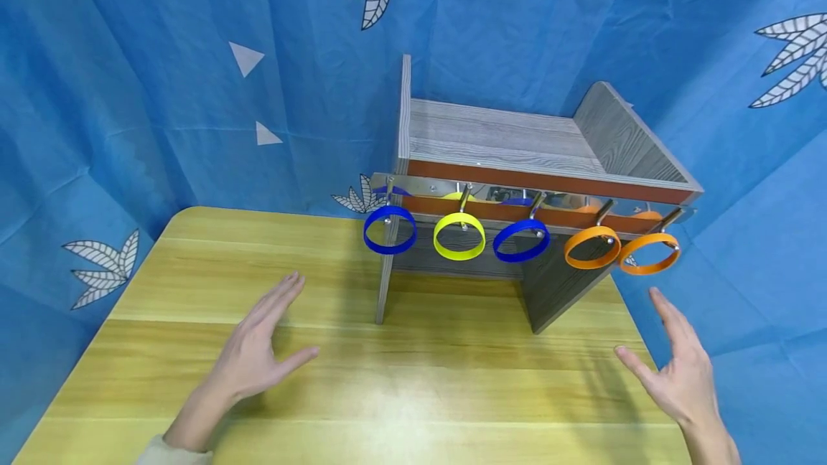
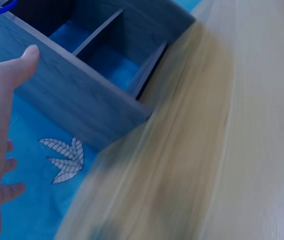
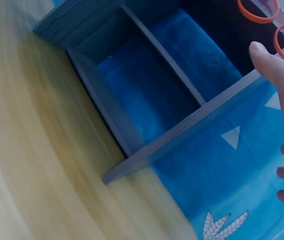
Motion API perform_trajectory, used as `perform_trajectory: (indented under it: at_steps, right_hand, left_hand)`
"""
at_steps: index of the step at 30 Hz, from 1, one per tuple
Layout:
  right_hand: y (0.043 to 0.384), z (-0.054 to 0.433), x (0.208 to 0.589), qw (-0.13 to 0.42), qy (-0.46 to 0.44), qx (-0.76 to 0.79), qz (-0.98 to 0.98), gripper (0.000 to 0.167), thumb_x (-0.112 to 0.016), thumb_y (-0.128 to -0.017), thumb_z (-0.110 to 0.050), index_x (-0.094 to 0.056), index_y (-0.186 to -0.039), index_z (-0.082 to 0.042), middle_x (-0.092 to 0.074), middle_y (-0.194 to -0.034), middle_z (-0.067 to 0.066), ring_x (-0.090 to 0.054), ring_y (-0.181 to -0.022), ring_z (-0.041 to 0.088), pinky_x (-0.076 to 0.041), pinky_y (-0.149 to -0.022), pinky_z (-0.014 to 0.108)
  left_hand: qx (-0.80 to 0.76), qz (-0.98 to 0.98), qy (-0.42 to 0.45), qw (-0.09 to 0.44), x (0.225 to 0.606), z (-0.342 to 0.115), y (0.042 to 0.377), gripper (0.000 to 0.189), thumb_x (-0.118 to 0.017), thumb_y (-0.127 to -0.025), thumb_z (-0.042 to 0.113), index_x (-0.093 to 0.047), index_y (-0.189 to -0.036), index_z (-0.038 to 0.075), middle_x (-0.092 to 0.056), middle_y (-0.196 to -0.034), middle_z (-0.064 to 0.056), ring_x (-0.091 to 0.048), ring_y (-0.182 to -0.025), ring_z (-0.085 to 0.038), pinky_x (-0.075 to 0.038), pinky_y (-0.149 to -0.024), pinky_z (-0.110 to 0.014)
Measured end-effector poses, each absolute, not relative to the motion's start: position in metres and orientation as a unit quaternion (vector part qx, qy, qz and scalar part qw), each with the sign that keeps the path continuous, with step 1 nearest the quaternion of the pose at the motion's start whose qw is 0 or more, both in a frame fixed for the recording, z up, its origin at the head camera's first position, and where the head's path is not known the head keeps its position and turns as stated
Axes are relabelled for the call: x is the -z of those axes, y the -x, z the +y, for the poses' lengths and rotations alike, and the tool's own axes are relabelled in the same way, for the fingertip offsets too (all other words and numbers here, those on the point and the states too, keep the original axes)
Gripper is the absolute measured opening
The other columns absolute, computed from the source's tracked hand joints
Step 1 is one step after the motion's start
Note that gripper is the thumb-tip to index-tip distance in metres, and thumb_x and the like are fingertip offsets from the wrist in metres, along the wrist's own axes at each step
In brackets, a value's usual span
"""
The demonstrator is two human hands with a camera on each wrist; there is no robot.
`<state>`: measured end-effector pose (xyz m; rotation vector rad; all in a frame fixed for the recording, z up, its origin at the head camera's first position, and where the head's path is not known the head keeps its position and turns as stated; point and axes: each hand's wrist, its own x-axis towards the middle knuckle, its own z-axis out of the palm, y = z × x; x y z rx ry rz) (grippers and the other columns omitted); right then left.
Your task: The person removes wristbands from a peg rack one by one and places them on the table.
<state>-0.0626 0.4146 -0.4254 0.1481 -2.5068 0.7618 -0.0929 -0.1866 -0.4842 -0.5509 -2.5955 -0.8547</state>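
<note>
Both hands are in the air over the table and hold nothing. My left hand (image 1: 248,354) is to the left of a grey wooden shelf (image 1: 504,135), its thumb spread from the fingers. At the right, my right hand (image 1: 681,372) is held up below the orange rings, thumb apart from the fingers. Rings hang from metal hooks along the shelf front: a blue ring (image 1: 390,230), a yellow ring (image 1: 459,237), a second blue ring (image 1: 521,241), an orange ring (image 1: 591,248) and another orange ring (image 1: 649,255) at the right end.
The shelf stands on a wooden table (image 1: 400,393) near its back edge. A clear strip (image 1: 426,185) carrying the hooks runs along the shelf's front. A blue cloth (image 1: 194,77) with white leaf prints hangs behind and at the sides.
</note>
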Motion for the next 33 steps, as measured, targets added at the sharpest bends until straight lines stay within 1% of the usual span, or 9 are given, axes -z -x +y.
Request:
perform_trajectory:
  at_steps: [1, 3, 4, 5, 9, 13, 17, 25, 33]
  right_hand:
    - [0.064, 0.414, 0.425, 0.266, -0.065, -0.304, -0.913, 0.094, -0.083, -0.08, -0.009, -0.041, -0.163, -0.021, -0.049, -0.165, 0.001, -0.043, -0.149, 0.001, -0.047, -0.125, 0.035]
    - [0.068, 0.412, 0.425, 0.29, -0.093, -0.343, -0.888, 0.088, -0.081, -0.081, -0.001, -0.045, -0.16, -0.014, -0.053, -0.16, -0.008, -0.043, -0.138, -0.017, -0.043, -0.113, 0.005]
    - [0.069, 0.411, 0.425, 0.3, -0.106, -0.363, -0.876, 0.084, -0.08, -0.082, 0.002, -0.047, -0.159, -0.009, -0.054, -0.158, -0.012, -0.047, -0.135, -0.016, -0.039, -0.106, -0.005]
    - [0.071, 0.41, 0.424, 0.307, -0.12, -0.384, -0.863, 0.081, -0.078, -0.083, 0.005, -0.048, -0.157, -0.005, -0.054, -0.156, -0.015, -0.051, -0.136, -0.012, -0.042, -0.104, -0.004]
    - [0.075, 0.405, 0.421, 0.32, -0.126, -0.44, -0.829, 0.069, -0.07, -0.089, 0.01, -0.048, -0.154, 0.003, -0.061, -0.154, 0.0, -0.061, -0.131, -0.003, -0.051, -0.102, 0.002]
    - [0.081, 0.403, 0.418, 0.33, -0.146, -0.502, -0.786, 0.064, -0.062, -0.089, 0.016, -0.047, -0.151, 0.011, -0.064, -0.149, 0.004, -0.066, -0.127, 0.005, -0.055, -0.101, 0.007]
    - [0.089, 0.401, 0.414, 0.324, -0.196, -0.596, -0.708, 0.058, -0.058, -0.09, 0.021, -0.044, -0.147, 0.02, -0.067, -0.143, 0.013, -0.07, -0.124, 0.014, -0.06, -0.1, 0.013]
    - [0.1, 0.396, 0.399, 0.32, -0.197, -0.68, -0.63, 0.052, -0.056, -0.092, 0.026, -0.045, -0.143, 0.024, -0.072, -0.13, 0.017, -0.076, -0.109, 0.021, -0.067, -0.092, 0.022]
    - [0.109, 0.389, 0.384, 0.319, -0.205, -0.726, -0.573, 0.046, -0.049, -0.093, 0.029, -0.043, -0.138, 0.031, -0.072, -0.124, 0.024, -0.078, -0.099, 0.025, -0.069, -0.085, 0.033]
  left_hand:
    - [0.316, -0.912, 0.193, 0.176, 0.485, -0.183, 0.095, 0.108, -0.093, -0.076, 0.038, -0.035, -0.165, 0.019, -0.043, -0.168, -0.013, -0.05, -0.147, -0.043, -0.047, -0.117, -0.067]
    - [0.347, -0.902, 0.19, 0.172, 0.487, -0.175, 0.099, 0.103, -0.092, -0.077, 0.033, -0.038, -0.164, 0.018, -0.048, -0.164, -0.015, -0.053, -0.143, -0.045, -0.047, -0.115, -0.071]
    - [0.363, -0.897, 0.188, 0.169, 0.488, -0.171, 0.101, 0.101, -0.092, -0.079, 0.032, -0.039, -0.163, 0.018, -0.05, -0.162, -0.016, -0.054, -0.142, -0.045, -0.048, -0.114, -0.072]
    - [0.377, -0.893, 0.184, 0.163, 0.487, -0.167, 0.102, 0.098, -0.091, -0.08, 0.031, -0.04, -0.163, 0.018, -0.051, -0.161, -0.017, -0.054, -0.142, -0.045, -0.048, -0.114, -0.072]
    - [0.428, -0.874, 0.178, 0.149, 0.486, -0.152, 0.109, 0.09, -0.09, -0.084, 0.029, -0.044, -0.16, 0.015, -0.055, -0.158, -0.016, -0.059, -0.138, -0.044, -0.053, -0.111, -0.069]
    - [0.465, -0.851, 0.182, 0.163, 0.486, -0.138, 0.116, 0.084, -0.091, -0.083, 0.022, -0.05, -0.156, 0.013, -0.063, -0.15, -0.016, -0.067, -0.129, -0.037, -0.06, -0.109, -0.052]
    - [0.5, -0.822, 0.196, 0.191, 0.487, -0.127, 0.124, 0.077, -0.091, -0.081, 0.01, -0.057, -0.15, 0.009, -0.068, -0.142, -0.016, -0.07, -0.122, -0.036, -0.063, -0.106, -0.037]
    - [0.553, -0.792, 0.186, 0.18, 0.481, -0.107, 0.132, 0.064, -0.087, -0.086, 0.006, -0.06, -0.144, 0.004, -0.069, -0.142, -0.015, -0.071, -0.124, -0.035, -0.062, -0.105, -0.049]
    - [0.575, -0.781, 0.187, 0.157, 0.475, -0.094, 0.136, 0.059, -0.083, -0.088, 0.003, -0.059, -0.142, -0.004, -0.066, -0.142, -0.023, -0.069, -0.125, -0.042, -0.061, -0.105, -0.056]
